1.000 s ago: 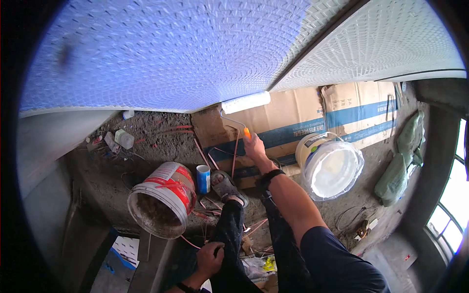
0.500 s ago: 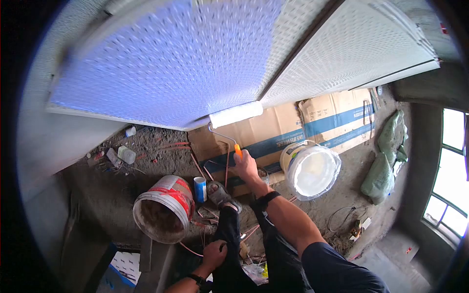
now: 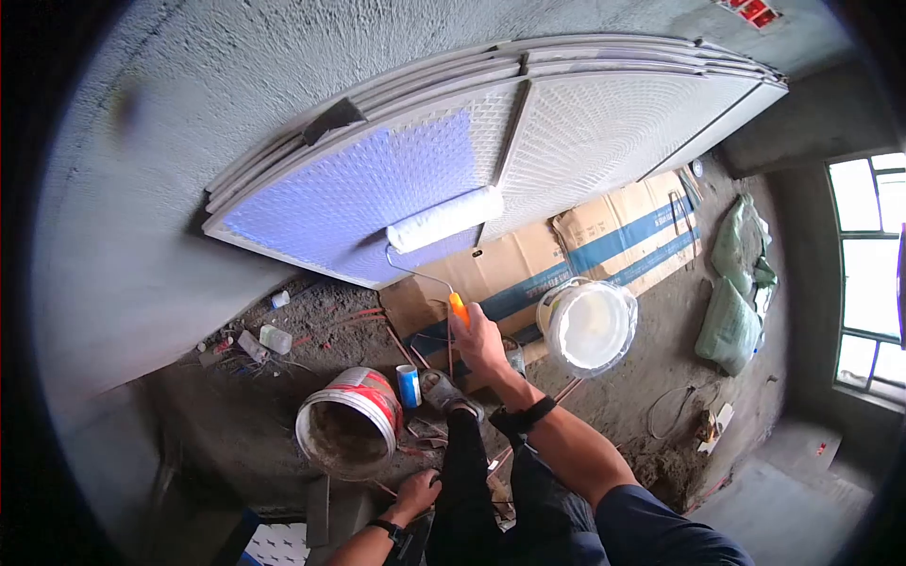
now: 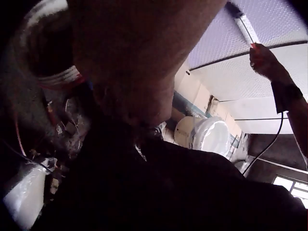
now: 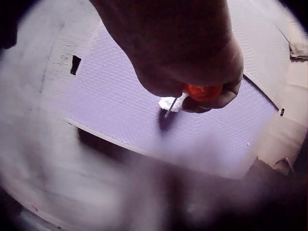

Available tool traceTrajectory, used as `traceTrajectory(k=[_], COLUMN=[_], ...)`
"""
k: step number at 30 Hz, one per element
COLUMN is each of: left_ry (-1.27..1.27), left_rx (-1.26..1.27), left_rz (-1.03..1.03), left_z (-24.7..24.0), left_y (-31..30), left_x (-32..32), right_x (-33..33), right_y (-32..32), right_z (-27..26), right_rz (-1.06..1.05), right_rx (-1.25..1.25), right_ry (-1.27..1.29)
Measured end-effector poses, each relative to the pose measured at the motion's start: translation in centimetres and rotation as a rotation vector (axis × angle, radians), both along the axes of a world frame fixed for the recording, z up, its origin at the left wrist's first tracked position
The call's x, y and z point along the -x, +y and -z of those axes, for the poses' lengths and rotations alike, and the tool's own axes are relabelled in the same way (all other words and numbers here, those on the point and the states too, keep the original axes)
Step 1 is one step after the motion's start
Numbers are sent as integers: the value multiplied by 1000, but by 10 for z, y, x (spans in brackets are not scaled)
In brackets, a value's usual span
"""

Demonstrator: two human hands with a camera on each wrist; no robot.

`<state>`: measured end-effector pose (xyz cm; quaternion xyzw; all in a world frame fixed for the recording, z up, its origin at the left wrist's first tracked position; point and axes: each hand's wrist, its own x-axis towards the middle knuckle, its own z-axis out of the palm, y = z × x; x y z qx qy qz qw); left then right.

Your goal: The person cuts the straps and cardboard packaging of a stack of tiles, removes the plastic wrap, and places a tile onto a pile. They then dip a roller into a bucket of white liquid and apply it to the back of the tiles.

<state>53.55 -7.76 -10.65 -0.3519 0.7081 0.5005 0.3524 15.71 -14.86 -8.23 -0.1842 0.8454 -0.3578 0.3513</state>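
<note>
My right hand (image 3: 479,340) grips the orange handle of a paint roller (image 3: 445,219). Its white sleeve lies over the lower part of a textured panel (image 3: 349,179), whose surface is mostly coated purple, with a pale strip at its right side. In the right wrist view, fingers wrap round the handle (image 5: 204,92), and the sleeve is largely hidden behind the hand. My left hand (image 3: 415,492) rests by my left leg with loosely curled fingers and no tool visible in it. Dark and close, it fills much of the left wrist view.
More panels lean stacked against the rough wall (image 3: 236,85). Flattened cardboard (image 3: 519,264) covers the floor below. A white bucket (image 3: 593,325) stands right of my hand; a red-and-white bucket (image 3: 363,387) lies tipped at left beside a blue-and-white cylinder (image 3: 408,385). Green sacks (image 3: 731,325) lie at far right.
The roller has moved up from the panel's lower edge, still in my right hand. My head view has tilted back, showing the whole panel stack. The left hand stays by the leg.
</note>
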Motion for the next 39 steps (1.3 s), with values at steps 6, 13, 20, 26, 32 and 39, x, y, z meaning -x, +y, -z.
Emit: traceTrajectory(k=[6,13,20,26,32,39], left_ry=[-55,-98,-101,-80,58,19], left_rx=[67,30,-15,9,-6,60], left_rz=[85,137,81,69,-64,4], left_z=[-8,-38,-9,3,14,-19], left_y=[-16,-27,-12,-1,17,8], left_x=[-31,-22,-30,-37,-62,-46], right_x=[5,9,15,20,9,-8], right_y=[-6,-11,-16,-23,-14,-6], right_z=[-60,-100,-139,-165,-120,-23], right_rz=[2,-2,-19,-36,-21,-4], right_rx=[80,130,190,245,191,84], right_ry=[34,33,98,95,20,90])
